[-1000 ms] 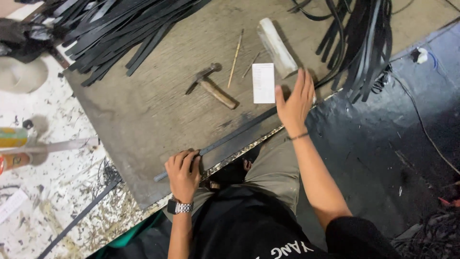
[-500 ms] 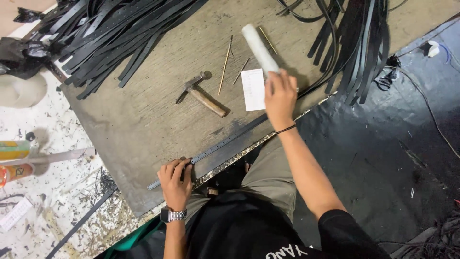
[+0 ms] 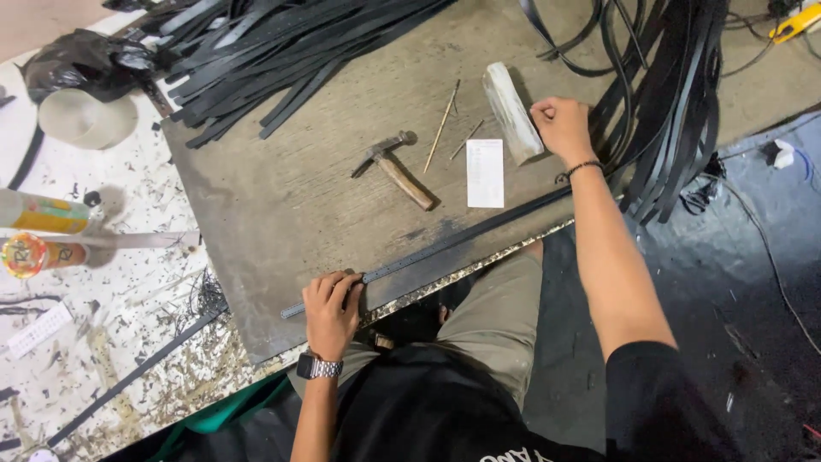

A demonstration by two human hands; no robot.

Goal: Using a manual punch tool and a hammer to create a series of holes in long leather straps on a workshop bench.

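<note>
My left hand (image 3: 331, 301) pinches the near end of a long black strap (image 3: 462, 238) that lies slantwise along the front edge of a dark wooden board (image 3: 274, 214). My right hand (image 3: 560, 124) is closed in a fist at the far right of the board, touching the side of a white block (image 3: 511, 111). Nothing shows inside the fist. Between the hands lie a small hammer (image 3: 393, 167) with a wooden handle and a white card (image 3: 485, 174). Two thin sticks (image 3: 443, 127) lie just beyond the hammer.
A heap of black straps (image 3: 282, 51) covers the board's far left, and more straps (image 3: 676, 103) hang off its right side. On the speckled floor to the left are a tape roll (image 3: 81, 115), a black bag (image 3: 77, 56) and two cans (image 3: 38, 214).
My right hand has left the strap, passed over the white card and block, and closed into a fist beside the block. The left hand stays on the strap's end.
</note>
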